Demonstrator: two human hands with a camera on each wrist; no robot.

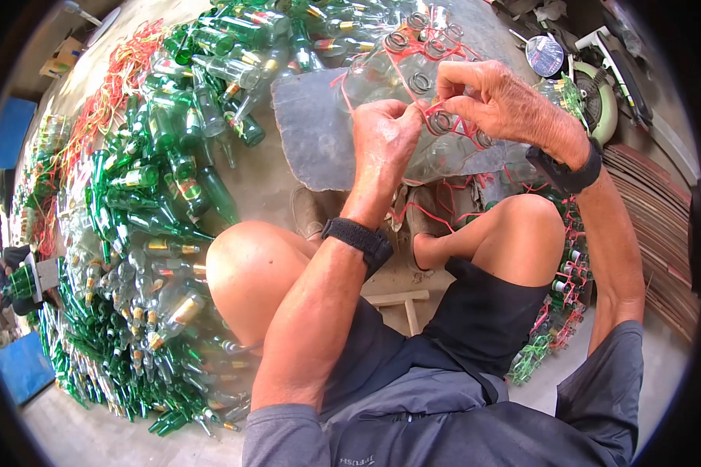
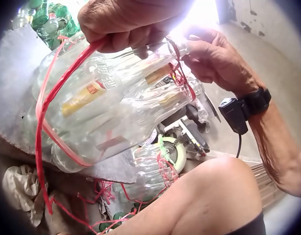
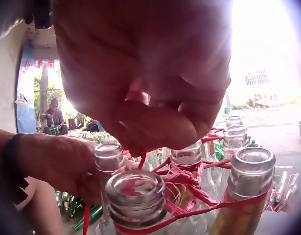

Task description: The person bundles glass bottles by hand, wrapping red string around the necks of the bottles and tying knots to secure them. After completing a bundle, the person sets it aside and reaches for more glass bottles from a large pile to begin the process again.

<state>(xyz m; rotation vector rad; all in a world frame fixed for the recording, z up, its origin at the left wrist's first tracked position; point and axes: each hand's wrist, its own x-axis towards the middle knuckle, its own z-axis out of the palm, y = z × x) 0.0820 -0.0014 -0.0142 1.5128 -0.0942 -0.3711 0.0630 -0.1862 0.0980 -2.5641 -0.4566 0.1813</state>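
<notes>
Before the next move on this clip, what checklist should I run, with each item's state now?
1. Left hand pinches the red string: ok.
2. Right hand holds string at the necks: ok.
3. String wraps the clear bottles as one bundle: ok.
4. Bundle rests on the slab: ok.
5. Knot is tight: cannot tell.
6. Green bottles lie apart from the bundle: ok.

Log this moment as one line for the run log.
left hand: pinches red twine | right hand: pinches twine at bottle necks | clear bottle bundle: lying on grey slab | green bottles: piled alongside
</notes>
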